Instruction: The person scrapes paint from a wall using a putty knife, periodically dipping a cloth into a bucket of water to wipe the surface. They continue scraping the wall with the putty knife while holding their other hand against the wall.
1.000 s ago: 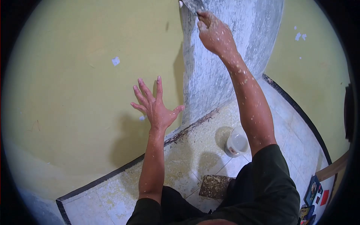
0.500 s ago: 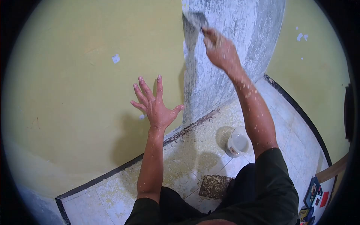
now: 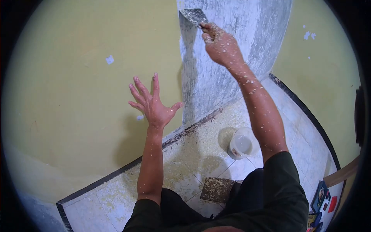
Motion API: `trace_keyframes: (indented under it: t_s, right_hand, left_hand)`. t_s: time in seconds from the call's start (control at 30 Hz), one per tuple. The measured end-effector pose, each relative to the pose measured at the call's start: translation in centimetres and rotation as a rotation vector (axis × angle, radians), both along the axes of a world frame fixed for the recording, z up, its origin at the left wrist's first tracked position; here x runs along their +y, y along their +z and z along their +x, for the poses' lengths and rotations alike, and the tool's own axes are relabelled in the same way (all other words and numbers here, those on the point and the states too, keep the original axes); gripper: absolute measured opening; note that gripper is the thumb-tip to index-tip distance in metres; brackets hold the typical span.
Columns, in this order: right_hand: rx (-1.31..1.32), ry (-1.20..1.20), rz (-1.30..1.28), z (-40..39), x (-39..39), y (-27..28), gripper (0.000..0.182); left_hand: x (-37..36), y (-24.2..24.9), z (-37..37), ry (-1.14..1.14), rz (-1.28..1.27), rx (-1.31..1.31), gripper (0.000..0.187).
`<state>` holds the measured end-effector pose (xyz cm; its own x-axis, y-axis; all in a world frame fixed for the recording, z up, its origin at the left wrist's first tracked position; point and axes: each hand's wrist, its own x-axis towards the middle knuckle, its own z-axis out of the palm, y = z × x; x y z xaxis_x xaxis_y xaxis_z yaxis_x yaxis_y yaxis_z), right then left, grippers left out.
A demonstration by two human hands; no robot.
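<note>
My right hand (image 3: 220, 43) grips the handle of a putty knife (image 3: 194, 16), its wide blade dusted with flakes. The blade meets the wall where yellow-green paint (image 3: 89, 92) ends and a scraped, grey-white strip (image 3: 220, 65) begins. Lower and to the left, my left hand (image 3: 156, 108) has its fingers spread against the painted wall, thumb pointing toward the strip's edge. It holds nothing. Paint flakes cling to my right forearm and both hands.
On the tiled floor stands a white plastic bucket (image 3: 242, 144) with greyish liquid inside. A flake-covered brown block (image 3: 217, 189) lies by my legs. Paint chips litter the floor along the dark skirting (image 3: 100, 181). Several colourful items (image 3: 321, 199) sit at the lower right.
My right hand and the putty knife have shifted slightly up and left, the blade now at the paint edge. The whole view has moved slightly; my left hand keeps its spread pose.
</note>
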<state>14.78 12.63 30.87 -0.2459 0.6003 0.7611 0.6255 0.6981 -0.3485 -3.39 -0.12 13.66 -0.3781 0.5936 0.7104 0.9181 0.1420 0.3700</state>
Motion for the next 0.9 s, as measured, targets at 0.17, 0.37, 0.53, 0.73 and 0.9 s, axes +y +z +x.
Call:
trace_keyframes:
  t_s: [0.17,0.37,0.53,0.73,0.9]
  right_hand:
    - [-0.009,-0.033,0.168,-1.6,2.1,4.6,0.036]
    - [-0.109,-0.044,0.056,0.7,1.2,0.2,0.039]
    - [0.009,-0.007,-0.029,-0.6,-0.2,4.1,0.038]
    - [-0.109,-0.084,-0.103,-0.2,0.3,-0.2,0.039]
    - [0.009,0.02,-0.04,-0.9,1.4,0.6,0.04]
  left_hand:
    - [0.1,-0.9,0.3,0.007,-0.026,-0.008,0.136]
    - [-0.6,0.5,0.1,-0.011,-0.03,-0.026,0.137]
    - [-0.6,0.3,-0.1,0.016,-0.049,-0.009,0.137]
    - [-0.3,0.4,0.0,-0.008,-0.025,-0.024,0.136]
    - [-0.8,0.6,-0.1,-0.045,-0.017,-0.036,0.135]
